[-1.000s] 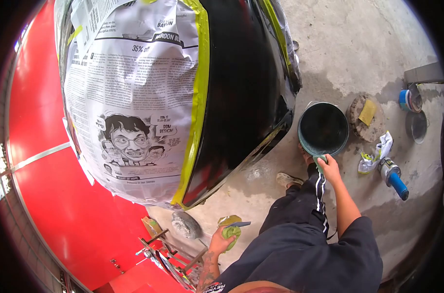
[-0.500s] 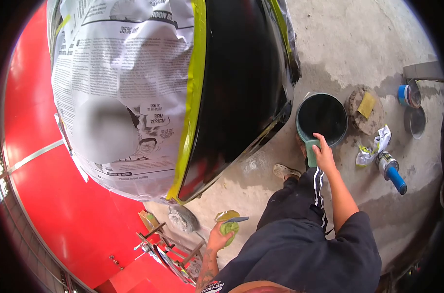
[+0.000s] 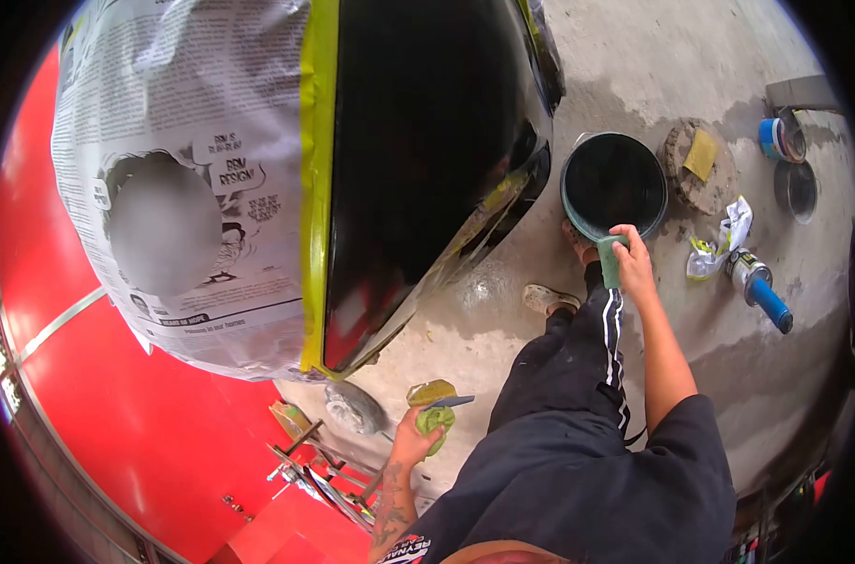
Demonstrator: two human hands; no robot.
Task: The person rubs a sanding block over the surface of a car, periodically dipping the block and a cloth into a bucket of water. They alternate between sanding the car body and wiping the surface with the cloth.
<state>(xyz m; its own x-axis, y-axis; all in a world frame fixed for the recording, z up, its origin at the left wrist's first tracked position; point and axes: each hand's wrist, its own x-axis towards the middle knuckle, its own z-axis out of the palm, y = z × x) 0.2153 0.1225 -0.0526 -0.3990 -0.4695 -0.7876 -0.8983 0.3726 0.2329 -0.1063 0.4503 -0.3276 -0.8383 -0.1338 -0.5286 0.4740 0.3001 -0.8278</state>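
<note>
My left hand (image 3: pixel 413 437) is closed around a crumpled green cloth (image 3: pixel 434 430), with a grey flat blade (image 3: pixel 449 402) sticking out beside it and a yellowish sheet (image 3: pixel 431 392) just above. At the near rim of a dark bucket (image 3: pixel 614 188), my right hand (image 3: pixel 635 268) grips a green flat pad (image 3: pixel 610 262). The bucket's inside looks dark. Left of it is a glossy black curved panel (image 3: pixel 418 169), edged with yellow-green tape (image 3: pixel 318 188) and newspaper (image 3: pixel 192 94).
Right of the bucket, a round block (image 3: pixel 676 169) bears a yellow piece (image 3: pixel 701 154). Crumpled plastic (image 3: pixel 736 224), a blue-handled tool (image 3: pixel 768 305) and a blue tin (image 3: pixel 773 138) lie on the concrete floor. Red panels (image 3: pixel 117 404) and a stand (image 3: pixel 329 470) are at the lower left.
The view has shifted, moving the panel and newspaper leftward in the frame. My right hand and the green pad have turned more upright by the bucket's near rim.
</note>
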